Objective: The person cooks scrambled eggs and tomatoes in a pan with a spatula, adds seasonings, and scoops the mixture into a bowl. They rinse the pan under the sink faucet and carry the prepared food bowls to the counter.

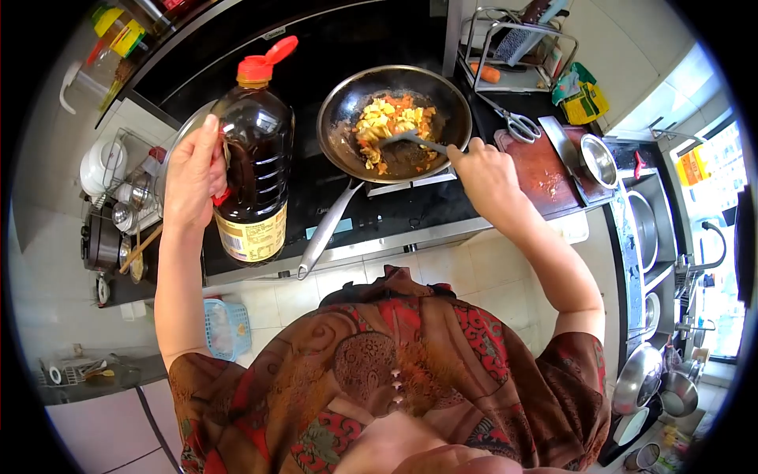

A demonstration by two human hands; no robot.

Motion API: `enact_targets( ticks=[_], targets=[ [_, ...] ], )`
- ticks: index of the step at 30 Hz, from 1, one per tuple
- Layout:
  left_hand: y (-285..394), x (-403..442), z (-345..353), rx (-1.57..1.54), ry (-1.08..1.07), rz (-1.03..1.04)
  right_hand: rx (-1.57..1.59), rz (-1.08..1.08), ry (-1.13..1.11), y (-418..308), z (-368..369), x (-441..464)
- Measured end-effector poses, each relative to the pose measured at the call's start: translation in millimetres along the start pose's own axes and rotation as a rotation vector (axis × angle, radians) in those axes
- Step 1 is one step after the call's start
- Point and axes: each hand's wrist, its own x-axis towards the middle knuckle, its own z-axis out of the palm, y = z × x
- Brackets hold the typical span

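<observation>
My left hand (196, 172) is wrapped round the handle of a large bottle of dark sauce (254, 150), held upright left of the wok. Its red flip cap (257, 68) is open. My right hand (485, 172) grips a grey spatula (422, 141), whose blade rests in the food. Chopped yellow and orange food (395, 122), perhaps egg with tomato or carrot, lies in the wok (347, 152). The wok sits on the stove, its metal handle (330, 229) pointing toward me.
Right of the stove are scissors (521, 126), a cleaver (562, 154), a red-brown cutting board (525, 170) and a metal bowl (598, 160). Behind them stands a knife rack (517, 47) beside a green-yellow packet (580, 95). A dish rack (130, 178) is at left, a blue basket (227, 328) below.
</observation>
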Motion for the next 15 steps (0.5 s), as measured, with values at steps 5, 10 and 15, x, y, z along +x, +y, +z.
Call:
enact_targets(
  ticks=[5,10,15],
  targets=[
    [6,-25,-15,-0.135,0.097,0.122,-0.036,0.043,0.122,-7,22,41],
    [14,-44,-22,-0.186,0.137,0.189,-0.032,-0.049,0.060,0,58,60],
    [16,-52,-27,-0.206,0.124,0.177,0.087,-0.043,-0.030,24,45,15]
  ],
)
